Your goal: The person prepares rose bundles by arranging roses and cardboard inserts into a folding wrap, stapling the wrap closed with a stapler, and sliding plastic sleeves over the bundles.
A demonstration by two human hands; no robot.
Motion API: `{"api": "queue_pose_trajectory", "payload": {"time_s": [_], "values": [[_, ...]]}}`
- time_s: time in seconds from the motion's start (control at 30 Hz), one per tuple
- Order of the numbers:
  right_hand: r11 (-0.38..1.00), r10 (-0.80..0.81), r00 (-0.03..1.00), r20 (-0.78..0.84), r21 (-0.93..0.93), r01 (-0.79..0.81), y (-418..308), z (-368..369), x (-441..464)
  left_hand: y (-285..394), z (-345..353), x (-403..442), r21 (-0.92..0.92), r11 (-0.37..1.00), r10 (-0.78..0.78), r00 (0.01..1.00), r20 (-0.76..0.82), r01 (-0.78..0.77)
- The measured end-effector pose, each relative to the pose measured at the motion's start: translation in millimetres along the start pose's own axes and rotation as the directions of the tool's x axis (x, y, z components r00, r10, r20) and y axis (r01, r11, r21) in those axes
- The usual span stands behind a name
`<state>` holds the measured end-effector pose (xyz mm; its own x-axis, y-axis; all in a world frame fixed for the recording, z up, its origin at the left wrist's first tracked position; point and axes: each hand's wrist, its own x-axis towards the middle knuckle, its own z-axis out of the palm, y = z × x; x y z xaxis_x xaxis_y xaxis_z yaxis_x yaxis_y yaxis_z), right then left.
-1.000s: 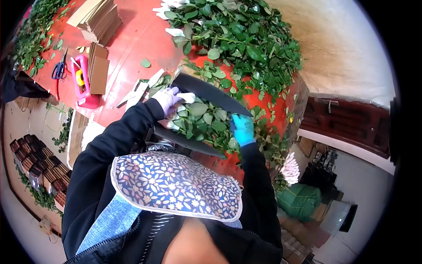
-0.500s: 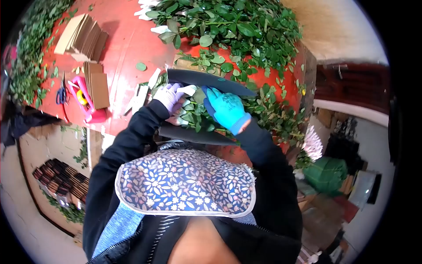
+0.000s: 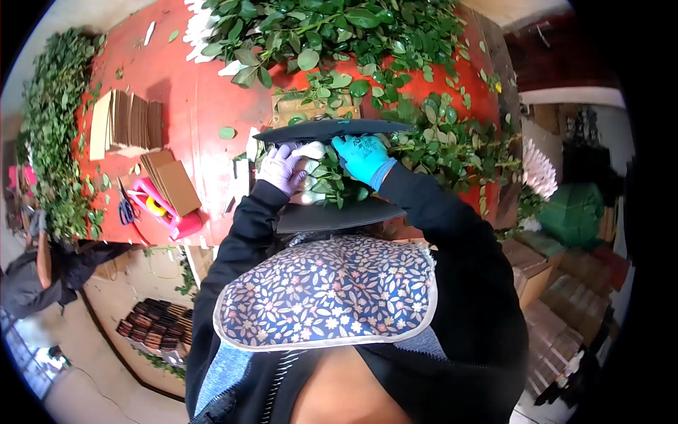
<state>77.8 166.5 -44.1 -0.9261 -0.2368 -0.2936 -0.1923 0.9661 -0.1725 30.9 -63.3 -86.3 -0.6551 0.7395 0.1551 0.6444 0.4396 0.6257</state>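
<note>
My left hand [image 3: 282, 168], in a thin lilac glove, is closed round the white-wrapped heads [image 3: 309, 185] of a leafy bunch. The bunch's green leaves [image 3: 339, 185] lie between two dark panels, an upper one [image 3: 318, 130] and a lower one [image 3: 342, 215]. My right hand [image 3: 364, 160], in a bright blue glove, is at the upper panel's lower edge, over the leaves. Its fingers are bent and partly hidden, so what they grip, if anything, does not show. Leafy stems [image 3: 452, 152] stretch out to the right of that hand.
Cardboard pieces [image 3: 127, 121] stand on the red table [image 3: 205, 99], with a pink tape dispenser [image 3: 168, 210] and scissors [image 3: 126, 210] nearer. A large leafy heap [image 3: 332, 32] lies at the back, another [image 3: 56, 134] at the left. A co-worker's arm [image 3: 44, 258] shows at far left.
My right hand has moved from the far end of the leaves toward my left hand, and lies at the upper panel. The view has swung left, bringing a co-worker into sight.
</note>
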Motion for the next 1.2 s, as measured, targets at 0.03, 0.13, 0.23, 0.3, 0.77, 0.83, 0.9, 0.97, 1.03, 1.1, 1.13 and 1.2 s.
{"api": "queue_pose_trajectory", "payload": {"time_s": [0.03,0.13,0.23,0.3,0.77,0.83,0.9,0.97,1.03,1.1,1.13,1.2], "values": [[1.000,0.000,1.000,-0.030,-0.005,0.000,3.0,10.1,0.3,-4.9,1.9,-2.5,-0.040,0.999,0.024,0.998,-0.058,-0.026],[0.999,0.033,0.998,-0.058,0.021,-0.031,6.8,22.9,-1.7,-7.5,1.5,-9.9,-0.154,0.977,-0.170,0.978,-0.120,0.150],[0.998,-0.028,0.997,-0.078,-0.063,0.023,10.8,32.6,0.2,-9.4,3.9,-7.2,-0.204,0.901,-0.371,0.924,0.096,0.383],[0.999,-0.015,0.995,-0.094,-0.030,0.012,12.1,32.5,0.4,-7.2,5.6,-0.2,-0.027,0.964,-0.263,0.965,-0.005,0.263],[0.997,-0.037,0.981,-0.191,-0.067,0.024,18.3,51.1,-1.8,-16.3,25.6,-10.7,-0.488,0.824,-0.346,0.938,-0.030,0.289],[0.997,-0.036,0.968,-0.249,-0.074,0.018,21.2,55.4,0.2,-18.8,13.1,-23.4,-0.328,0.890,-0.364,0.927,-0.091,0.317],[1.000,-0.012,0.985,-0.173,0.019,0.015,25.5,60.4,0.4,-60.7,8.7,-48.6,-0.449,0.755,-0.588,0.796,-0.144,0.477],[0.999,0.008,0.985,-0.172,0.050,0.000,24.6,64.1,-1.1,-96.3,0.3,-62.2,-0.511,0.839,-0.351,0.902,-0.252,0.184],[0.994,0.028,0.980,-0.197,0.105,-0.008,20.6,62.7,-2.2,-61.7,-26.6,-49.1,-0.358,0.920,-0.246,0.948,-0.201,0.162],[0.999,0.018,0.976,-0.217,0.053,-0.007,20.2,63.0,-2.4,-74.5,6.7,-54.6,-0.716,0.599,-0.532,0.847,-0.023,0.357],[0.999,0.012,0.972,-0.236,0.036,-0.003,21.3,63.7,-2.4,-95.0,33.0,-55.5,-0.797,0.481,-0.599,0.801,0.006,0.366],[0.999,0.007,0.969,-0.249,0.053,0.006,23.8,68.7,-2.2,-103.0,61.7,-42.8,-0.751,0.553,-0.590,0.806,-0.047,0.360]]}}
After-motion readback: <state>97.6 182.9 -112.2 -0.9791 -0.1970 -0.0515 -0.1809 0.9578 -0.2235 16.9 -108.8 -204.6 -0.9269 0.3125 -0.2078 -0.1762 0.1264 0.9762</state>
